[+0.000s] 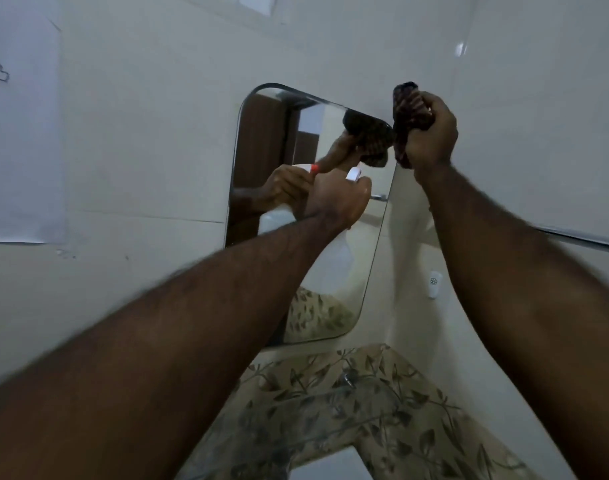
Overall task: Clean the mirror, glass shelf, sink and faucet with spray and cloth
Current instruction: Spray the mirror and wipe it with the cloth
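Note:
A rounded-corner mirror (pixel 261 161) hangs on the white tiled wall. My left hand (pixel 334 199) grips a white spray bottle (pixel 353 174) held close in front of the mirror's middle; the glass reflects the bottle and its orange nozzle tip. My right hand (pixel 429 133) holds a bunched dark checked cloth (pixel 408 109) up at the mirror's top right corner, touching the wall by its edge. Below the mirror runs a glass shelf (pixel 296 420), seen faintly over leaf-patterned tiles. A bit of the white sink (pixel 330 469) shows at the bottom edge. The faucet is out of sight.
A white paper sheet (pixel 22 133) is stuck on the wall at left. A small white fitting (pixel 434 284) sits on the side wall at right, with a metal rail (pixel 587 239) beyond my right forearm. The walls meet in a corner right of the mirror.

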